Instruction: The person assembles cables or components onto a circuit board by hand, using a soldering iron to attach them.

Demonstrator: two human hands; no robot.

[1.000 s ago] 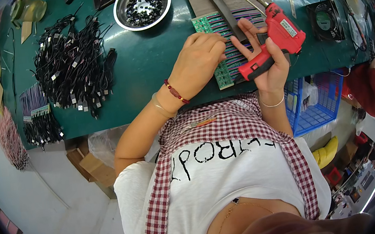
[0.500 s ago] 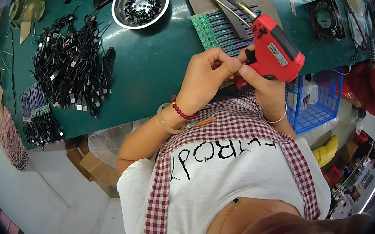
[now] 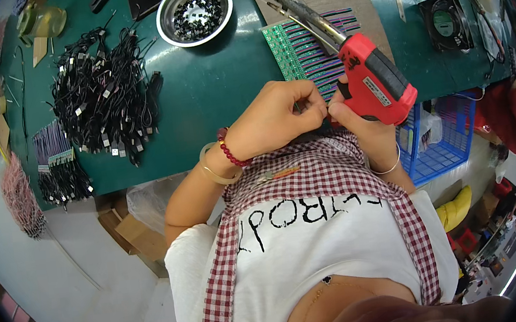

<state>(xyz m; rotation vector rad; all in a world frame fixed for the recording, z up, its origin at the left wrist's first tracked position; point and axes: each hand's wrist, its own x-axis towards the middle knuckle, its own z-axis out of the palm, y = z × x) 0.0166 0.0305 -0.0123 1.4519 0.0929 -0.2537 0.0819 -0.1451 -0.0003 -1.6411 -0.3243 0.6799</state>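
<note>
Hands meet at the near edge of the green table (image 3: 212,96), close to the person's chest. The right hand (image 3: 358,121) is closed around the grip of a red soldering gun (image 3: 379,80), whose dark metal barrel points up and away over a green circuit board (image 3: 296,45) with rows of coloured wires. The left hand (image 3: 275,117) has its fingertips pinched together against the lower end of the gun; whether it pinches a small part there cannot be told. A beaded red bracelet and a pale bangle sit on the left wrist.

A steel bowl (image 3: 194,10) of small black parts stands further back. A heap of black cables (image 3: 104,96) lies to the left. A black fan (image 3: 445,19) sits at the right, and a blue basket (image 3: 443,140) hangs below the table edge.
</note>
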